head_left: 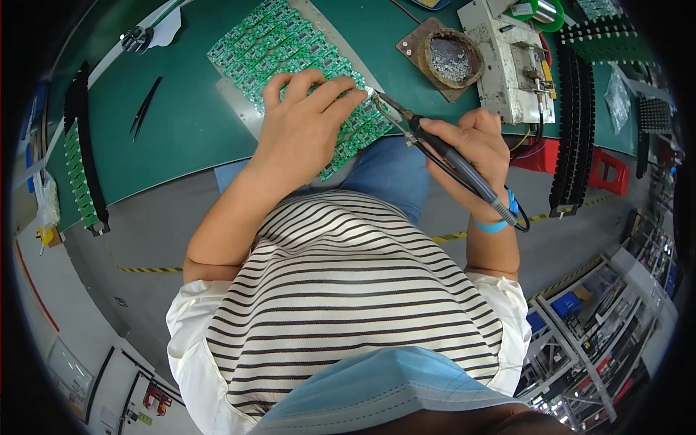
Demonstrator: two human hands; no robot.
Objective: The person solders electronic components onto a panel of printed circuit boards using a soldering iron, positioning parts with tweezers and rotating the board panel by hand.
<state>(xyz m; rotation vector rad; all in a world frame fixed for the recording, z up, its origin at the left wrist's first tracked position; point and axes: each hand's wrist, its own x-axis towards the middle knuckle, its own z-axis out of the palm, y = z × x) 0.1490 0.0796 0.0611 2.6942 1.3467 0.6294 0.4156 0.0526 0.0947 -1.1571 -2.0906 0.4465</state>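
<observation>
A panel of joined green circuit boards lies on a pale grey plate, its near end reaching past the table edge over my lap. My left hand rests palm down on the panel, its fingers bent and spread apart. Its thumb and forefinger come close to the iron's tip; whether they touch something small there is hard to see. My right hand is closed round a soldering iron with a dark handle and a thin metal tube alongside. The iron's tip meets the boards by the panel's right edge.
Black tweezers lie on the green table at left. A round pot of grey solder bits stands at right, beside a beige machine with a green solder spool. Black racks flank the table; red stools stand beyond.
</observation>
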